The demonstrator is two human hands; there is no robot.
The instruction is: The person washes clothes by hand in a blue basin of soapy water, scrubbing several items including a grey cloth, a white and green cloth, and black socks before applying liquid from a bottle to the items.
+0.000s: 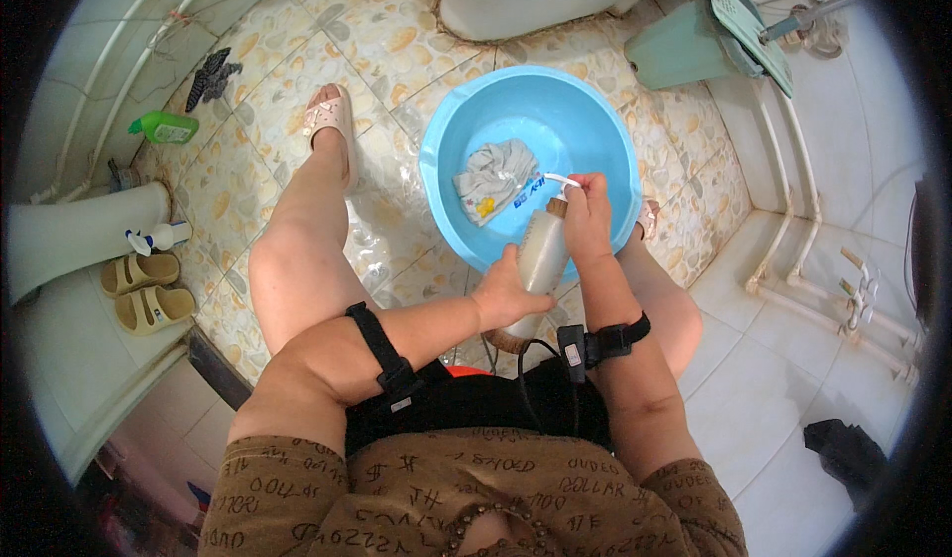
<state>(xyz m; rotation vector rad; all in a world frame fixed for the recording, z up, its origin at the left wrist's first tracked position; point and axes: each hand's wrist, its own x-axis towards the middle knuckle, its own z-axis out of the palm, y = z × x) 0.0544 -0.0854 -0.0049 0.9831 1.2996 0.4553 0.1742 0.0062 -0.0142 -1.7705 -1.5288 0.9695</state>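
My left hand [514,289] is wrapped round the body of a pump bottle [542,254], whitish with a brown collar. The bottle tilts, its white nozzle reaching over a light blue plastic basin [436,175]. At the bottle's top, the fingers of my right hand [589,218] are closed around the pump head, which they partly hide. Inside the basin a crumpled grey garment [496,172] with a yellow patch lies to the left of the nozzle. Whether anything comes out of the nozzle is too small to see.
The basin stands on wet patterned floor tiles [382,225] between my feet. Ahead is a white toilet base [516,11], with a green lidded bin [684,49] to its right. Tan slippers [154,309] and a green bottle [164,127] sit at left; pipes [793,200] run along the right wall.
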